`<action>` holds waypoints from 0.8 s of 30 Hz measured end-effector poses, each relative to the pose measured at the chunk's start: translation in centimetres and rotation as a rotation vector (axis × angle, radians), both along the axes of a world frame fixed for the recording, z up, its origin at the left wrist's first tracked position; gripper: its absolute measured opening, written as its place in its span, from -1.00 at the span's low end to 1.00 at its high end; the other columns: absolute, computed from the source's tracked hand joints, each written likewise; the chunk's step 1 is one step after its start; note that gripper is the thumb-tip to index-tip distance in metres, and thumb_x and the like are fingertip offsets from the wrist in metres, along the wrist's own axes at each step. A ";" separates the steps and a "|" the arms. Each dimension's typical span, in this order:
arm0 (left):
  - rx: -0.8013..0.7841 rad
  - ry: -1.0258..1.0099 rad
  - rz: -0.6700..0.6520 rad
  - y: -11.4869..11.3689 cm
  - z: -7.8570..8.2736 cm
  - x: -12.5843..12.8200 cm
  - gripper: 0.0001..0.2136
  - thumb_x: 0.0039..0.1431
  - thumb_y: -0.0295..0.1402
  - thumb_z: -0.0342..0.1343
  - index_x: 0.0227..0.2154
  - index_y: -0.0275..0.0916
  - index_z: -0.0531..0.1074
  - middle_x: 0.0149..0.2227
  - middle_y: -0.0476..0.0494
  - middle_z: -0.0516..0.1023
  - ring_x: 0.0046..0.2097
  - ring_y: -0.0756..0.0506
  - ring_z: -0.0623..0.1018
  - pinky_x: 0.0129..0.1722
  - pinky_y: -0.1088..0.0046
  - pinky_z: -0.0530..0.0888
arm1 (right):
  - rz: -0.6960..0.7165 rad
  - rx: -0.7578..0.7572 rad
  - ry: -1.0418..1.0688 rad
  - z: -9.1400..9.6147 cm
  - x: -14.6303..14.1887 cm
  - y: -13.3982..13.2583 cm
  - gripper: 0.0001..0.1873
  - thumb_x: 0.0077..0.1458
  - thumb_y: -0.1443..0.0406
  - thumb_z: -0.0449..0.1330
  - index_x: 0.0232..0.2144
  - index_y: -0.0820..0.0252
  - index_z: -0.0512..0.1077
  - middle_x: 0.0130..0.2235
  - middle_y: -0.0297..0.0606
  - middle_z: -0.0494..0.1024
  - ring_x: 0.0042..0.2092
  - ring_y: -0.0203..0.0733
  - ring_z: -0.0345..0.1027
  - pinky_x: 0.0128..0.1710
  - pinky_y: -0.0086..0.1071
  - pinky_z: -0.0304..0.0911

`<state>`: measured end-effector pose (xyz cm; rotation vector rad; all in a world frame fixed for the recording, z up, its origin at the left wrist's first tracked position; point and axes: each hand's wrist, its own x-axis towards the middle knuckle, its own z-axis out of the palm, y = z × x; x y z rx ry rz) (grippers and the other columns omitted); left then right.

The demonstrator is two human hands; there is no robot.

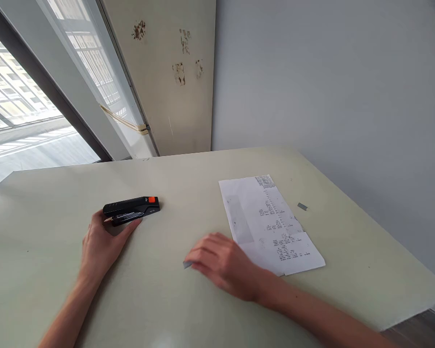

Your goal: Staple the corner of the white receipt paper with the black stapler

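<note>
Your left hand (100, 244) grasps the black stapler (126, 209) at one end, thumb along its near side; its orange-marked end points toward the right edge of the pale surface (47, 232). The stapler lies left of the middle, nearer the far edge than your right hand (223, 263). That hand's fingers pinch a small grey strip (187, 264) just above or on the surface; you cannot tell which. Printed paper (253, 208) lies beyond your right wrist. Another grey piece (302, 206) rests between paper and right edge.
</note>
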<state>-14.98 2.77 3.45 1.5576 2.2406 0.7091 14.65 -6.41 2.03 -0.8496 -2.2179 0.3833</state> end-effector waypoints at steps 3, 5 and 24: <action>0.012 0.025 -0.014 0.4 0.2 -0.1 -0.23 0.03 0.17 0.27 0.18 -0.21 0.29 0.11 -0.38 0.56 0.23 -0.46 0.50 0.11 0.01 0.51 | -0.169 -0.069 0.151 1.4 4.6 0.9 -0.84 0.46 0.29 0.13 0.00 0.07 0.49 -0.10 -0.25 0.68 -0.07 -0.17 0.57 -0.02 -0.24 0.49; 0.016 0.047 -0.023 0.9 0.3 -0.2 -0.28 0.02 0.19 0.27 0.11 -0.19 0.32 0.02 -0.33 0.59 0.15 -0.44 0.54 0.07 0.03 0.53 | -0.401 -0.100 0.175 1.3 9.0 1.5 -0.83 0.43 0.21 0.17 -0.01 0.02 0.51 -0.07 -0.25 0.68 -0.04 -0.11 0.58 0.00 -0.18 0.50; 0.051 0.073 -0.119 3.3 1.4 -0.6 -0.41 0.08 0.16 0.24 -0.01 -0.14 0.29 0.06 -0.27 0.60 0.16 -0.43 0.56 0.10 -0.02 0.51 | -1.033 -0.172 0.222 -5.7 27.2 1.6 -0.57 0.24 -0.07 0.20 -0.15 0.14 0.57 -0.16 -0.07 0.71 -0.21 -0.07 0.58 -0.11 -0.15 0.48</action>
